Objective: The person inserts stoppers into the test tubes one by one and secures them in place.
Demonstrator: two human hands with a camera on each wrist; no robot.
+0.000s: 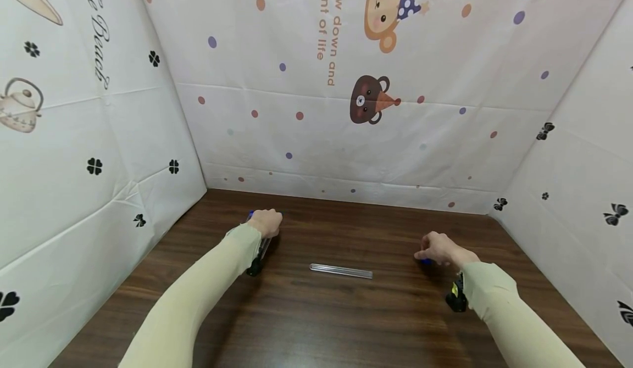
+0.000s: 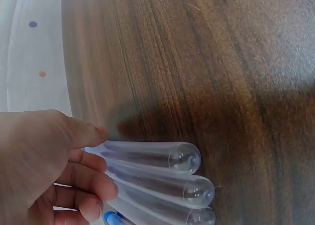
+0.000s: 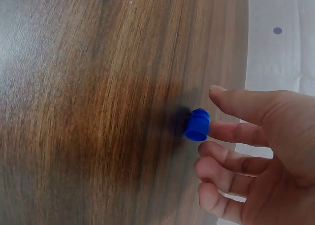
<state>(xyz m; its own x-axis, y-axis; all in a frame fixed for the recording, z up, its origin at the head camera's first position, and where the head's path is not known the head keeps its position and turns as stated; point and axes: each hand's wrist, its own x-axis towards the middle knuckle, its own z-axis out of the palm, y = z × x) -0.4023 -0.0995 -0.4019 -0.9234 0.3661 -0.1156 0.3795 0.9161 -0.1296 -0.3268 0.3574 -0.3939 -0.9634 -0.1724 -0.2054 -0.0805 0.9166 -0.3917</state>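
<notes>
In the head view my left hand (image 1: 266, 223) is over several clear test tubes lying side by side at the left. The left wrist view shows their rounded ends (image 2: 184, 158) pointing away from my fingers, with a blue cap (image 2: 113, 218) at the lower edge. Thumb and fingers are loosely bent above the capped ends; whether they touch is unclear. At the right, my right hand (image 1: 442, 248) hovers with thumb and fingers apart beside a small blue cap (image 3: 197, 125), close to the index fingertip. Between the hands lies a clear test tube (image 1: 341, 271) with no cap visible on it.
The dark brown wooden table (image 1: 316, 324) is bounded by a white printed cloth at the back (image 1: 316, 137), left (image 1: 148, 203) and right (image 1: 568, 192). A black wrist camera (image 1: 456, 296) hangs under the right sleeve, another (image 1: 254, 267) under the left.
</notes>
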